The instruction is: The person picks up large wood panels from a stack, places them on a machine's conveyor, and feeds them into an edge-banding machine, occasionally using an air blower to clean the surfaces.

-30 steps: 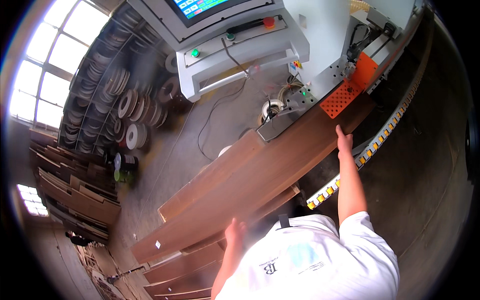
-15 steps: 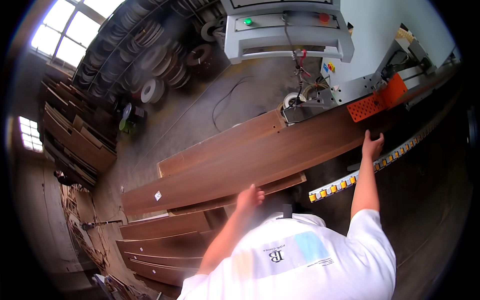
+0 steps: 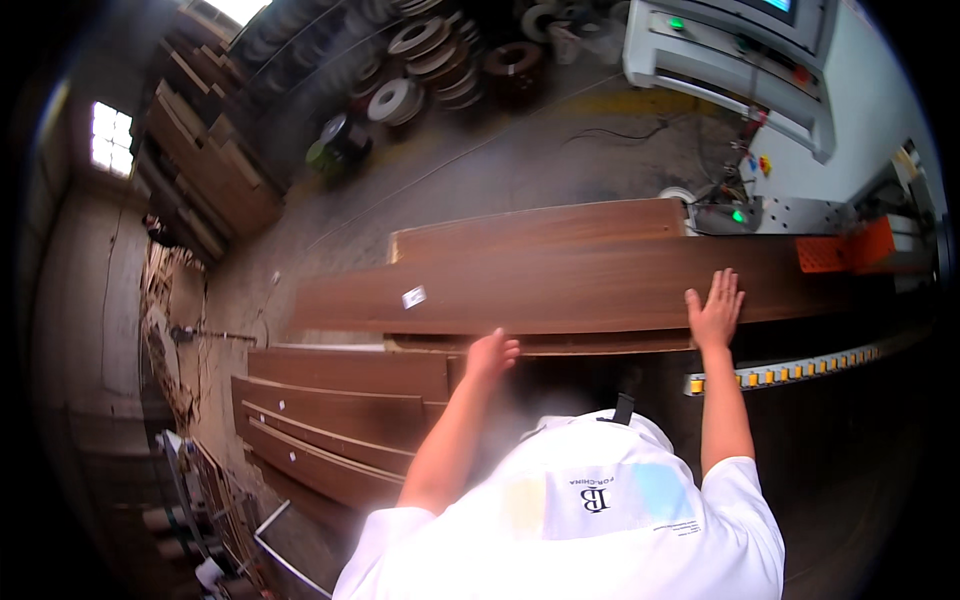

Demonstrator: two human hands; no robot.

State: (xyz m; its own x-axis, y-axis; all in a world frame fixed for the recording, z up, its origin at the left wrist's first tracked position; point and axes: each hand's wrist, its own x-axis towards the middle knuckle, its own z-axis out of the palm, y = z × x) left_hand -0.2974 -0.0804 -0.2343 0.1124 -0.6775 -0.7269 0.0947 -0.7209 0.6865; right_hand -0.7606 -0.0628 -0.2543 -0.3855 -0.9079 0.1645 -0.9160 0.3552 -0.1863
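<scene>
Workshop concrete floor (image 3: 480, 170) is stretching across the far side, with stacked boards (image 3: 215, 170) leaning at the far left and rolls of edge banding (image 3: 400, 95) lying behind them. Nearer left, brown panels (image 3: 340, 420) are sitting in a low pile. A long brown panel (image 3: 560, 285) is lying across the middle, carrying a small white rectangular label (image 3: 413, 296) toward its left end. The left hand (image 3: 492, 352) is resting at its near edge, fingers curled together. The right hand (image 3: 716, 310) is pressing flat on it, fingers spread. An orange guard (image 3: 850, 248) is sitting at the far right.
</scene>
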